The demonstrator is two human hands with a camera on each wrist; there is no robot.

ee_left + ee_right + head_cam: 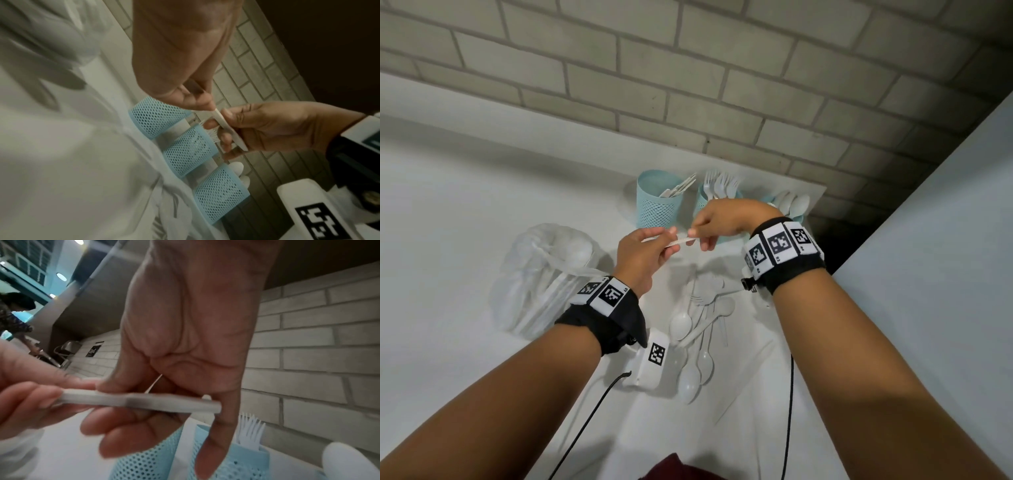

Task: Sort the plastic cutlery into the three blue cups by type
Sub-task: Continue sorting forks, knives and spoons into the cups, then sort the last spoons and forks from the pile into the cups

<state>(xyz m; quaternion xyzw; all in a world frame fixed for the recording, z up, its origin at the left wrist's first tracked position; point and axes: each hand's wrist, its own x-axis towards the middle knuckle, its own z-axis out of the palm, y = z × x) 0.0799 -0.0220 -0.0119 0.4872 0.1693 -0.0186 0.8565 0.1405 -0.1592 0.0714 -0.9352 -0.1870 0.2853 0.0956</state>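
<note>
Near the middle of the head view, we see our left hand (642, 255) and right hand (726, 219) raised above the white worktop (448, 212), both pinching one flat white plastic utensil (681, 242) between fingertips and thumb; whether it is a knife or a handle we cannot tell. Behind them, against the pale brick wall (688, 85), stand three blue mesh cups: the left cup (655, 205) holds flat knives, the middle cup (702, 200) pronged forks (720, 183), the right cup (796, 216) rounded spoons (792, 204). Lower centre, loose spoons and forks (700, 329) lie in a heap. At left sits a crumpled clear plastic bag (541, 277).

From the left wrist view, the three perforated cylinders run diagonally down the centre, and the thin strip (228, 128) spans between the two pinching hands.

From the right wrist view, the strip (139, 400) lies level across the middle, smooth and matte, held by curled fingers (127, 426) from both sides, with fork tines (249, 426) at lower right.
</note>
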